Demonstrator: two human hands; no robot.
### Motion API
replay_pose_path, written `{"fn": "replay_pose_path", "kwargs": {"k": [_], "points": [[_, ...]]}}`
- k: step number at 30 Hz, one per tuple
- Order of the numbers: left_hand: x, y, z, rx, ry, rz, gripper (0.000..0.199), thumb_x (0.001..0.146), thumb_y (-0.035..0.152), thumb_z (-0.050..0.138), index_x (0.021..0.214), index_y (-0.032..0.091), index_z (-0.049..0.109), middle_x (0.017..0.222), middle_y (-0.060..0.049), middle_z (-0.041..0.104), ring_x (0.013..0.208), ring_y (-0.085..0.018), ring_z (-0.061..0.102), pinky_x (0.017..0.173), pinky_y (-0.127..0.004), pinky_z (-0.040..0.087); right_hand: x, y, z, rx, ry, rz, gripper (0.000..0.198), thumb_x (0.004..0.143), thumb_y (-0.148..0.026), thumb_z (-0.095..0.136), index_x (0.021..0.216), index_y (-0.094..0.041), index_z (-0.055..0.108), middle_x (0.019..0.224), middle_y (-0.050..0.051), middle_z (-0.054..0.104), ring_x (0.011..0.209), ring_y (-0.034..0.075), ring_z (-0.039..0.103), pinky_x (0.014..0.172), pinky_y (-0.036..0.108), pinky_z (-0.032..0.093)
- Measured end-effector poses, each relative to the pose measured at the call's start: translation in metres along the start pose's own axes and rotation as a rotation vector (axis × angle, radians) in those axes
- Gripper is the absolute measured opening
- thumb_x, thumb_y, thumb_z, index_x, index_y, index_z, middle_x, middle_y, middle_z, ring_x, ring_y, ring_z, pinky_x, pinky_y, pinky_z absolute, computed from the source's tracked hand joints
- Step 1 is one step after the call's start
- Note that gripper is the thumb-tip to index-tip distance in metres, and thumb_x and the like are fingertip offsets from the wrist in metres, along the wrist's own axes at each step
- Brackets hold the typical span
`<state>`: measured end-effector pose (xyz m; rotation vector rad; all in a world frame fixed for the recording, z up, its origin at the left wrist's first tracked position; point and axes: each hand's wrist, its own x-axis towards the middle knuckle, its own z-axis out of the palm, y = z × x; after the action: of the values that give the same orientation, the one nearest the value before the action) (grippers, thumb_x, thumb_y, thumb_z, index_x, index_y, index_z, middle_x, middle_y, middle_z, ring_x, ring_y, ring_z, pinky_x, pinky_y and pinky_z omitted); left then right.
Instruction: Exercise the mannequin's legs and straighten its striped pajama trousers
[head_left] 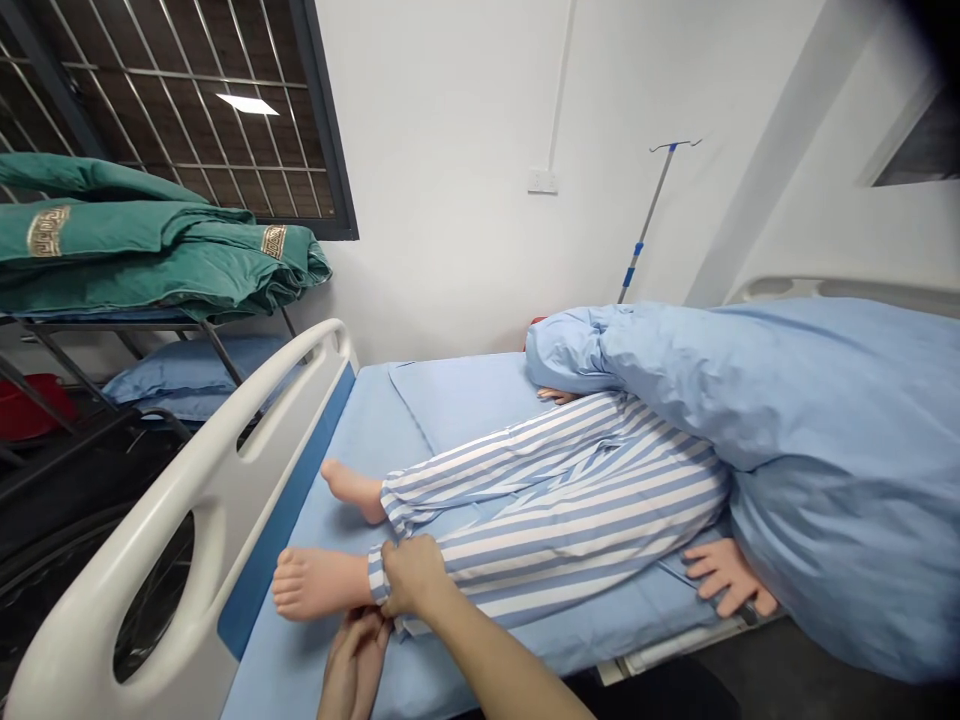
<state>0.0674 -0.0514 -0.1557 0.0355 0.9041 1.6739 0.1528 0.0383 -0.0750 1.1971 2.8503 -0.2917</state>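
A care manikin in blue-and-white striped trousers (570,535) lies on the bed, its bare near foot (322,583) and far foot (354,488) toward the footboard. My right hand (415,577) is wrapped over the near trouser leg just above the ankle, fingers closed on the cloth. Below it, my left hand (358,645) is closed at the underside of the same cuff, close by the heel; its fingertips are partly hidden. The manikin's hand (729,577) rests at the near mattress edge. A blue quilt (825,430) covers its upper body.
A white footboard (217,480) stands at the left end of the bed, on a light blue sheet (472,390). Beyond it, green folded bedding (150,250) lies on another bed by the barred window. An IV pole (645,225) rises behind the quilt. A wheel shows at lower left.
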Motion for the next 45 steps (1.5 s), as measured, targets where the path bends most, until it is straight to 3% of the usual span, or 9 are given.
{"fn": "replay_pose_path", "kwargs": {"k": [4, 12, 18, 22, 29, 34, 38, 41, 45], "points": [[-0.005, -0.005, 0.004, 0.137, -0.003, 0.087, 0.06, 0.038, -0.002, 0.067, 0.092, 0.022, 0.056, 0.088, -0.001, 0.064, 0.084, -0.018, 0.061, 0.072, -0.023, 0.05, 0.001, 0.0, -0.002, 0.008, -0.008, -0.001, 0.065, 0.05, -0.047, 0.066, 0.102, -0.013, 0.049, 0.084, 0.013, 0.065, 0.074, 0.026, 0.063, 0.064, 0.039, 0.048], [-0.011, -0.01, 0.023, 0.246, 0.056, 0.186, 0.076, 0.035, 0.003, 0.072, 0.105, 0.021, 0.05, 0.083, -0.002, 0.066, 0.077, -0.019, 0.063, 0.066, -0.024, 0.05, 0.003, 0.0, -0.002, 0.016, -0.031, 0.033, 0.065, 0.05, -0.044, 0.067, 0.104, -0.014, 0.05, 0.085, 0.013, 0.065, 0.076, 0.027, 0.063, 0.065, 0.04, 0.048], [-0.011, -0.01, 0.022, 0.218, 0.065, 0.203, 0.065, 0.037, 0.002, 0.065, 0.098, 0.02, 0.054, 0.07, 0.002, 0.065, 0.064, -0.014, 0.06, 0.058, -0.021, 0.046, 0.003, -0.003, -0.003, 0.054, -0.05, 0.07, 0.065, 0.049, -0.046, 0.069, 0.103, -0.014, 0.052, 0.086, 0.013, 0.065, 0.078, 0.028, 0.063, 0.069, 0.041, 0.048], [-0.012, -0.008, 0.021, 0.21, 0.066, 0.214, 0.057, 0.037, 0.003, 0.064, 0.091, 0.021, 0.056, 0.073, 0.003, 0.065, 0.064, -0.014, 0.059, 0.059, -0.022, 0.046, 0.004, -0.003, -0.003, 0.1, -0.051, 0.09, 0.067, 0.049, -0.052, 0.068, 0.102, -0.014, 0.053, 0.088, 0.013, 0.065, 0.08, 0.03, 0.062, 0.072, 0.044, 0.046], [-0.01, 0.0, 0.011, 0.179, 0.022, 0.108, 0.045, 0.038, -0.002, 0.05, 0.078, 0.018, 0.055, 0.067, 0.004, 0.06, 0.058, -0.009, 0.052, 0.056, -0.02, 0.043, -0.008, 0.008, -0.014, 0.098, -0.021, 0.038, 0.071, 0.05, -0.06, 0.064, 0.104, -0.016, 0.053, 0.096, 0.015, 0.063, 0.088, 0.033, 0.06, 0.078, 0.048, 0.042], [-0.009, 0.001, 0.005, 0.163, 0.008, 0.087, 0.041, 0.041, 0.003, 0.05, 0.079, 0.018, 0.056, 0.061, 0.005, 0.055, 0.057, -0.01, 0.05, 0.055, -0.02, 0.042, -0.019, 0.02, -0.019, 0.07, -0.049, -0.031, 0.074, 0.049, -0.057, 0.065, 0.11, -0.018, 0.05, 0.102, 0.014, 0.061, 0.093, 0.033, 0.057, 0.081, 0.049, 0.04], [-0.01, 0.004, 0.006, 0.133, 0.042, 0.07, 0.027, 0.046, 0.014, 0.057, 0.073, 0.017, 0.057, 0.059, 0.005, 0.054, 0.059, -0.012, 0.053, 0.058, -0.024, 0.044, -0.026, 0.027, -0.023, 0.034, -0.107, 0.016, 0.075, 0.047, -0.046, 0.07, 0.112, -0.017, 0.048, 0.101, 0.014, 0.062, 0.091, 0.032, 0.059, 0.08, 0.048, 0.041], [-0.009, 0.005, 0.012, 0.165, 0.051, 0.039, 0.019, 0.049, 0.017, 0.061, 0.067, 0.016, 0.057, 0.065, 0.001, 0.059, 0.062, -0.014, 0.055, 0.061, -0.027, 0.045, -0.013, 0.004, -0.035, 0.064, -0.12, -0.026, 0.059, 0.049, -0.037, 0.071, 0.102, -0.018, 0.053, 0.097, 0.012, 0.064, 0.088, 0.03, 0.06, 0.077, 0.043, 0.044], [-0.009, 0.002, 0.014, 0.237, 0.106, 0.103, 0.017, 0.05, 0.019, 0.063, 0.063, 0.015, 0.054, 0.062, 0.001, 0.058, 0.06, -0.013, 0.054, 0.057, -0.024, 0.044, 0.017, -0.05, -0.055, 0.152, -0.139, -0.25, 0.017, 0.066, -0.035, 0.059, 0.082, -0.029, 0.057, 0.099, -0.003, 0.064, 0.089, 0.017, 0.06, 0.074, 0.03, 0.045]]}}
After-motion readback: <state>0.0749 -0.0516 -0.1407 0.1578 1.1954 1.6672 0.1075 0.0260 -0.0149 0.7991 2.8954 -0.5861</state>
